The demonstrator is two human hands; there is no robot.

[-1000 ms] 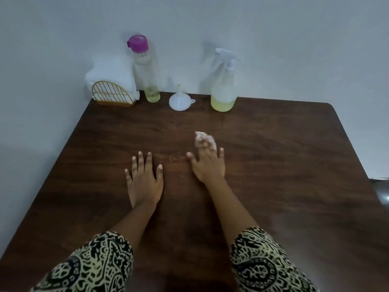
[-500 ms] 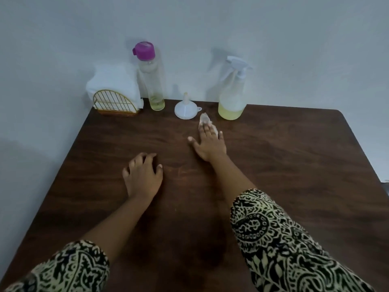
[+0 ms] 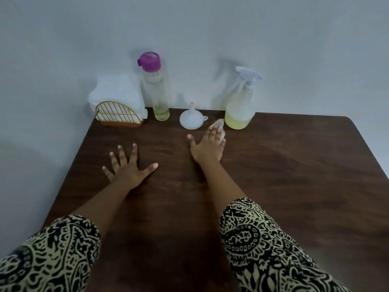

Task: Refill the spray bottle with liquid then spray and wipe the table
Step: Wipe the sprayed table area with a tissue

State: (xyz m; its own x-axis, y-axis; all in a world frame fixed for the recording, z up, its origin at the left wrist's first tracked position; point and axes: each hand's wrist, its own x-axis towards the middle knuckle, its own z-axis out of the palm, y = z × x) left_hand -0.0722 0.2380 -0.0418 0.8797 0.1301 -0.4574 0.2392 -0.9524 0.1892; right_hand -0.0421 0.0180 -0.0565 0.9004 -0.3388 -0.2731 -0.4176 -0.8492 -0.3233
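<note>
- Two bare hands are lying on a dark wooden table (image 3: 294, 165), seen from your own head looking down. Patterned sleeves are covering both forearms.
- Your right hand (image 3: 208, 147) is pressing a small white tissue wad (image 3: 219, 124) against the wood with straight fingers. No finger is curling round it, so you are pressing it, not gripping it. Only the wad's far tip and right edge are showing past your fingertips.
- Your left hand (image 3: 128, 169) is resting palm down with fingers spread and straight, holding nothing. It is lying nearer to you than the right hand and to its left.
- The wad is sitting close to the table's far edge, with the white funnel (image 3: 192, 121) just beside it on the left and the spray bottle (image 3: 240, 106) just beside it on the right. Whether it is touching either one is not clear.
- The spray bottle is standing upright by the wall, holding pale yellow liquid in its lower part. Your right hand is much the nearer one to it.
- Further left, a tall clear bottle with a purple cap (image 3: 156, 87) and a wire napkin holder (image 3: 117, 115) are standing along the same far edge.
- Your right forearm is running straight away from you toward the wall, with the wad at its far end. Judging from this, the wiping step is going on, and the free room for the coming stroke is lying back toward you and out to the right. Pushing further forward is risking a knock to the funnel or the spray bottle.
</note>
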